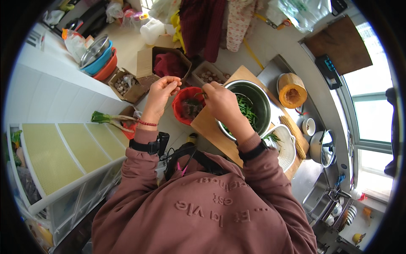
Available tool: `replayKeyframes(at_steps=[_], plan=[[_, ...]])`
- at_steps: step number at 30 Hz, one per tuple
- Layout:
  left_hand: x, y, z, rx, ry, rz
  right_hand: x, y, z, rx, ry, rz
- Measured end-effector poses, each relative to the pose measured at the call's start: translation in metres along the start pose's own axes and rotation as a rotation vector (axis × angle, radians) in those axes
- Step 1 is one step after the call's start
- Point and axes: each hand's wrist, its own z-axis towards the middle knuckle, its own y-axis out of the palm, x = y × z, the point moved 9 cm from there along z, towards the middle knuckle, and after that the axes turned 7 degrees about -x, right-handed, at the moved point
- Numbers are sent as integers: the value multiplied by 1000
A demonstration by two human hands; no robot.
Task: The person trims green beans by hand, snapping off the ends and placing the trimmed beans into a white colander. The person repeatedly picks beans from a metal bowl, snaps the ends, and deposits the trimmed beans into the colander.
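My right hand [222, 98] pinches a slender green vegetable [202, 93], like a chilli pepper, between the red bin and a steel pot. Across from it my left hand [163, 96] is raised with thumb and fingertips together; whether anything small sits between them is too fine to see. Below and between both hands stands the red bin [177, 112], dark scraps inside. The steel pot [267, 104] rests on a wooden board [209, 127], partly hidden by my right forearm. Many slender green vegetables [245, 106] lie in it.
A white colander [288, 146] with some greens sits by my right sleeve, near a cut pumpkin [292, 90] and a lidded pot [322, 147]. Cardboard boxes [144, 63] stand on the floor ahead. Leeks [104, 117] lie beside a shelf unit [73, 152] at left.
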Motion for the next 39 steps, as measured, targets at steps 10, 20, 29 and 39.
replayKeyframes(at_steps=[10,20,29,39], plan=[[-23,-62,-34,76,-102,-54,55,150,36,-656,263,-158],[-30,-36,-8,-24,-118,-38,50,79,44,-266,240,84],[-30,106,39,-389,-152,-13,129,-78,-145,168,533,304],[-45,297,-7,-799,-182,100,252,-11,-387,-79,1086,-127]])
